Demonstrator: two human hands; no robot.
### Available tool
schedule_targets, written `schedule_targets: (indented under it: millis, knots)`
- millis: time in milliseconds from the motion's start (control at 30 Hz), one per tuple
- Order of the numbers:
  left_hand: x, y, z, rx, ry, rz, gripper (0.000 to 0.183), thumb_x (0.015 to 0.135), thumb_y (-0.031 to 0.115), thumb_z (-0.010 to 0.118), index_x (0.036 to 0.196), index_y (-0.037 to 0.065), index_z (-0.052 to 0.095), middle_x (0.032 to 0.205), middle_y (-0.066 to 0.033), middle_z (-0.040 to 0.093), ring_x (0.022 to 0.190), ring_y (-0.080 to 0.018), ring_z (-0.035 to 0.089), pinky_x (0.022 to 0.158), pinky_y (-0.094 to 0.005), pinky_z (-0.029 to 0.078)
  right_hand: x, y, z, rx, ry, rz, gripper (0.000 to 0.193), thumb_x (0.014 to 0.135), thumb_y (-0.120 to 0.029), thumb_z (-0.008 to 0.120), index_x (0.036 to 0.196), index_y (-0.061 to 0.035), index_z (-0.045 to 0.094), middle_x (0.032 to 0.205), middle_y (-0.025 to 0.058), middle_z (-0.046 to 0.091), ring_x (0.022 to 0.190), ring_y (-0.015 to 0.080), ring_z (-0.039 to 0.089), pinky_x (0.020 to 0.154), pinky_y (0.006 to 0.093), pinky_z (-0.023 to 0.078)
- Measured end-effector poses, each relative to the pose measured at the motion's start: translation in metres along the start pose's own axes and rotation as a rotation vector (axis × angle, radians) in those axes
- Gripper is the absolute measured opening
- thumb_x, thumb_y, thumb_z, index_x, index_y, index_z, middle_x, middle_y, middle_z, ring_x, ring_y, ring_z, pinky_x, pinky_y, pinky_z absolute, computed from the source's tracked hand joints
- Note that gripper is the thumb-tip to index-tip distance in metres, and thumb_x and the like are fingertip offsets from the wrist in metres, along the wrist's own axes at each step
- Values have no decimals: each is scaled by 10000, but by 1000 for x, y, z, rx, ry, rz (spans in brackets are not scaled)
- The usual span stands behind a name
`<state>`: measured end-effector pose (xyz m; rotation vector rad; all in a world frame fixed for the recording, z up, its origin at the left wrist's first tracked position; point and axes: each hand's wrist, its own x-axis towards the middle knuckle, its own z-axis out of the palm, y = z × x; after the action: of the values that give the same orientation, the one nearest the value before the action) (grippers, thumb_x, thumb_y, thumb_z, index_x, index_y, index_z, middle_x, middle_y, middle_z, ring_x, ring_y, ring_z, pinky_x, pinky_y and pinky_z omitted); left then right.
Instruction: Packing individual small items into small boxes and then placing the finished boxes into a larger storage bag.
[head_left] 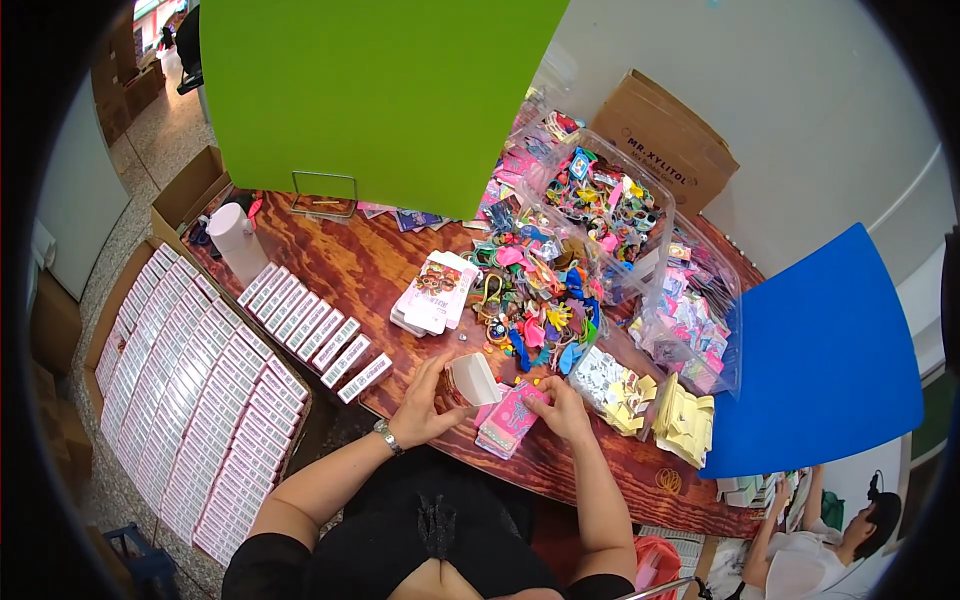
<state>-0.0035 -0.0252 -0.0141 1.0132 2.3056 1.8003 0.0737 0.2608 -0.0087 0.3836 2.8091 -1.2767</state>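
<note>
Black shirt [365, 515] is nearest. One box [474, 380] is held in the curled left hand [426, 406]; pink cards [508, 425], at the table's [640, 472] near edge, are touched by the half-closed right hand [562, 408], grip unclear. If pushed nearer, they may be dropped.

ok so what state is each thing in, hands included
left hand, holding small box
small box, open at one end
right hand, touching pink cards
pink cards, loosely stacked
table boxes, lined up in a row
large carton, open, full
clear bins, open, filled
white cup, standing upright
green panel, upright
</note>
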Motion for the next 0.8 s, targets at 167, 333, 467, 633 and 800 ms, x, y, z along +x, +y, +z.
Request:
schedule_targets:
  millis: [167,333,467,633,800]
  knots:
    - [2,0,-2,162,72,67,853,753,180,849,1451,7,391,1368,-200,499,1231,-322,546,1015,-403,469,-6,-13,-16,305,69,-54,132,948,-119,682,968,-16,603,810,3,642,706,71,568,652,240,470]
    - [4,5,-2,225,135,71,774,700,212,859,1354,4,503,1261,-196,590,1185,-355,556,1006,-426,456,-28,-104,-19,723,619,-221,54,972,-68,646,955,-35,607,829,0,615,718,54,539,642,211,446]
    - [6,10,3,218,180,54,763,680,210,854,1336,7,522,1235,-198,601,1154,-364,560,992,-430,457,-28,-119,7,350,656,-369,90,897,-36,720,960,-31,656,813,35,634,702,118,590,622,249,470]
    - [6,19,1,326,217,154,714,640,153,831,1267,-8,529,1212,-189,590,1104,-387,549,965,-457,440,-19,-126,23,-139,646,-752,189,803,0,750,976,-51,694,855,83,643,720,239,613,647,331,505]
    - [0,15,1,390,194,161,752,633,172,840,1287,-14,520,1189,-195,586,1107,-390,533,963,-470,436,-21,-128,30,-231,463,-700,210,799,-15,738,1000,-73,722,900,101,672,811,269,648,686,370,526]
